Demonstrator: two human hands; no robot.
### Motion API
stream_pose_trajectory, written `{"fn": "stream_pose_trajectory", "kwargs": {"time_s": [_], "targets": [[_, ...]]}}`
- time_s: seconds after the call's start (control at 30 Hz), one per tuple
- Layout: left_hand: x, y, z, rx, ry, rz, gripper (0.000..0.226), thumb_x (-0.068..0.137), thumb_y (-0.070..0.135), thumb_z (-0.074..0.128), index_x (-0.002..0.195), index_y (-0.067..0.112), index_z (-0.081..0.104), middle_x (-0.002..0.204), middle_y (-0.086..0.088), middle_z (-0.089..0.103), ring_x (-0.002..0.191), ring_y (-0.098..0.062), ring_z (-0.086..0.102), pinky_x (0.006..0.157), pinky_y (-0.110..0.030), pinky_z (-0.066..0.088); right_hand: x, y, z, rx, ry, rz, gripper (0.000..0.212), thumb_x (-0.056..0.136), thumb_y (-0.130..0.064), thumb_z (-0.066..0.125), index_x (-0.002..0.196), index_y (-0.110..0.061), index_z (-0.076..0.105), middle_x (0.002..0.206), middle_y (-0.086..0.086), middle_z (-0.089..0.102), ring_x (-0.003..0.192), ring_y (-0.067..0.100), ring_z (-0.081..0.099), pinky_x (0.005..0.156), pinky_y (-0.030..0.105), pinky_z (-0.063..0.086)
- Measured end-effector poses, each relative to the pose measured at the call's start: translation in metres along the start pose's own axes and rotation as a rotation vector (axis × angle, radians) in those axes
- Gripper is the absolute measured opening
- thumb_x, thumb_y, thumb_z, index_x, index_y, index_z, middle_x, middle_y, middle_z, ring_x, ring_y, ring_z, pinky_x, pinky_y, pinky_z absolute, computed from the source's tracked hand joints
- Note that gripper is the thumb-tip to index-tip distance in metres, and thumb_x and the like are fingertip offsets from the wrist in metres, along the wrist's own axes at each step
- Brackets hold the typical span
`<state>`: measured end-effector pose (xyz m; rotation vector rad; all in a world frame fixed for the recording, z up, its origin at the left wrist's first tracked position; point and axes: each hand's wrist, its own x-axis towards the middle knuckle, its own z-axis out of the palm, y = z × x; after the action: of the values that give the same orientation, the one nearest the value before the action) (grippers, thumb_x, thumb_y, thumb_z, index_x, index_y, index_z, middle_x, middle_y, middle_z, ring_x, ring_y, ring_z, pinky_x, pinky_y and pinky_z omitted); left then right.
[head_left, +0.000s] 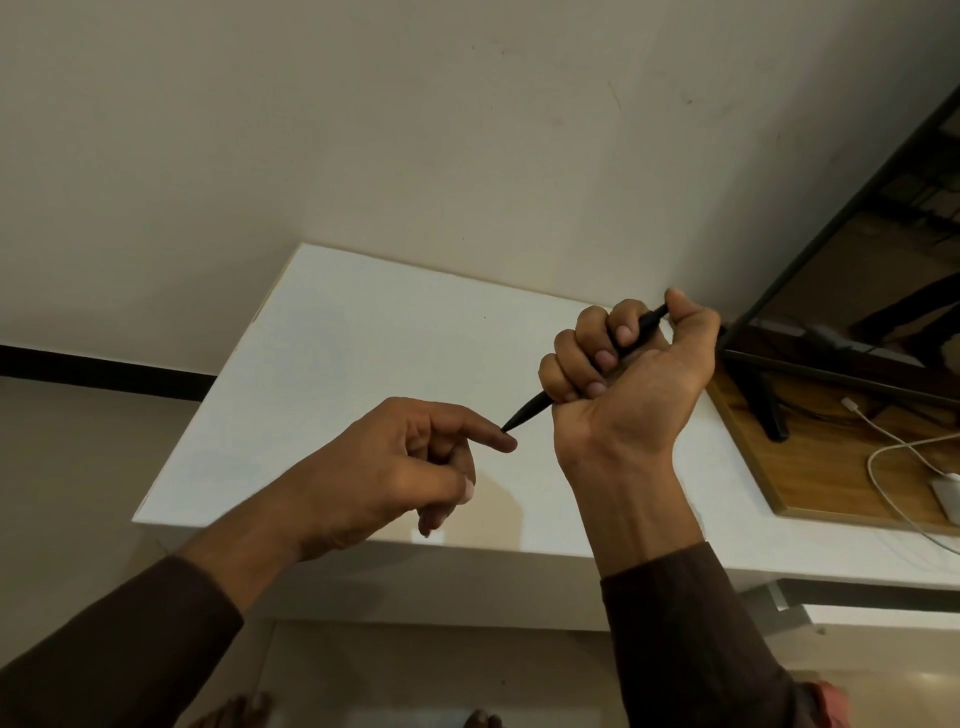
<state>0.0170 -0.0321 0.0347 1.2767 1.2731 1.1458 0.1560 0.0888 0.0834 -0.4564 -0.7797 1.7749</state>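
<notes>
My right hand (631, 374) grips a black pen (530, 410) in a fist, palm toward me, above a white table (322, 374). The thumb rests on the pen's upper end and the pointed tip sticks out down and to the left. My left hand (405, 467) is held just left of the tip. Its index finger stretches toward the pen tip and looks to be touching it, while the other fingers hang loosely curled and hold nothing. Both arms wear dark sleeves.
A dark-framed screen (857, 249) on a black stand (769, 410) sits on a wooden board (831, 467) at the right. A white cable with a charger (940, 493) lies on that board. A plain wall rises behind the table; bare feet show at the bottom edge.
</notes>
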Motion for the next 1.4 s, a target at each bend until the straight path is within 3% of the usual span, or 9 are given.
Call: {"fn": "stream_pose_trajectory", "kwargs": {"time_s": [0.1,0.3,0.4,0.5,0.63,0.77,0.9,1.2,1.4], "targets": [[0.001,-0.001,-0.003,0.002,0.010,0.000,0.042,0.079,0.005,0.061,0.114,0.021,0.078,0.070,-0.006,0.065,0.059,-0.020,0.061,0.068,-0.038,0.058,0.000,0.002,0.001,-0.023,-0.008,0.023,0.046,0.099,-0.048,0.036,0.071,-0.013,0.046,0.058,0.001,0.029,0.044,0.014,0.023,0.045,0.025,0.024],[0.004,-0.012,-0.011,0.210,0.171,-0.017,0.020,0.089,0.019,0.069,0.098,0.032,0.081,0.066,-0.006,0.070,0.055,-0.007,0.062,0.061,-0.021,0.057,0.006,0.006,0.002,-0.147,0.160,0.054,0.024,0.101,-0.020,0.037,0.095,-0.007,0.057,0.067,0.006,0.050,0.049,0.019,0.048,0.046,0.030,0.045],[0.009,-0.024,-0.019,0.354,0.394,-0.058,0.017,0.094,0.020,0.072,0.086,0.033,0.080,0.073,0.008,0.077,0.062,0.004,0.067,0.058,-0.012,0.051,0.007,0.009,-0.002,-0.326,0.193,0.090,0.030,0.106,-0.022,0.050,0.099,-0.001,0.071,0.086,0.009,0.062,0.073,0.023,0.071,0.059,0.038,0.062],[0.011,-0.032,-0.026,0.439,0.543,-0.094,0.013,0.094,0.022,0.073,0.088,0.033,0.077,0.081,0.019,0.074,0.073,-0.003,0.070,0.063,-0.012,0.049,0.008,0.012,-0.011,-0.501,0.185,0.133,0.031,0.107,-0.029,0.056,0.102,-0.006,0.076,0.105,0.010,0.067,0.095,0.027,0.073,0.070,0.039,0.066],[0.014,-0.043,-0.024,0.589,0.642,-0.168,0.020,0.091,0.030,0.077,0.108,0.019,0.077,0.089,0.011,0.066,0.079,-0.010,0.062,0.066,-0.015,0.046,0.010,0.016,-0.022,-0.727,0.234,0.150,0.024,0.101,-0.032,0.065,0.096,-0.013,0.079,0.093,0.003,0.073,0.084,0.017,0.070,0.062,0.028,0.064],[0.022,-0.052,-0.014,0.741,0.587,-0.287,0.066,0.083,0.052,0.079,0.138,0.021,0.059,0.137,-0.005,0.060,0.125,-0.026,0.052,0.105,-0.045,0.045,0.013,0.020,-0.034,-0.860,0.294,0.155,0.021,0.095,-0.033,0.073,0.087,-0.014,0.078,0.086,0.000,0.076,0.081,0.016,0.065,0.072,0.034,0.057],[0.030,-0.058,-0.010,0.859,0.555,-0.341,0.089,0.076,0.072,0.071,0.148,0.024,0.049,0.154,-0.005,0.043,0.141,-0.030,0.037,0.113,-0.050,0.033,0.016,0.027,-0.043,-0.951,0.290,0.157,0.025,0.091,-0.034,0.078,0.085,-0.010,0.078,0.087,0.004,0.077,0.071,0.012,0.065,0.049,0.021,0.055],[0.045,-0.069,-0.004,0.889,0.523,-0.273,0.071,0.085,0.067,0.065,0.143,0.027,0.055,0.154,-0.003,0.044,0.145,-0.025,0.033,0.118,-0.046,0.025,0.028,0.051,-0.061,-1.087,0.229,0.303,0.028,0.085,-0.035,0.083,0.076,-0.011,0.072,0.078,0.004,0.072,0.038,0.006,0.063,0.038,0.021,0.051],[0.045,-0.068,-0.016,0.809,0.344,-0.242,0.064,0.091,0.053,0.069,0.148,0.027,0.053,0.162,0.004,0.041,0.150,-0.019,0.034,0.123,-0.038,0.021,0.035,0.063,-0.064,-1.058,0.217,0.360,0.032,0.087,-0.029,0.083,0.075,-0.002,0.074,0.053,0.002,0.064,0.029,0.010,0.050,0.032,0.019,0.037]]}}
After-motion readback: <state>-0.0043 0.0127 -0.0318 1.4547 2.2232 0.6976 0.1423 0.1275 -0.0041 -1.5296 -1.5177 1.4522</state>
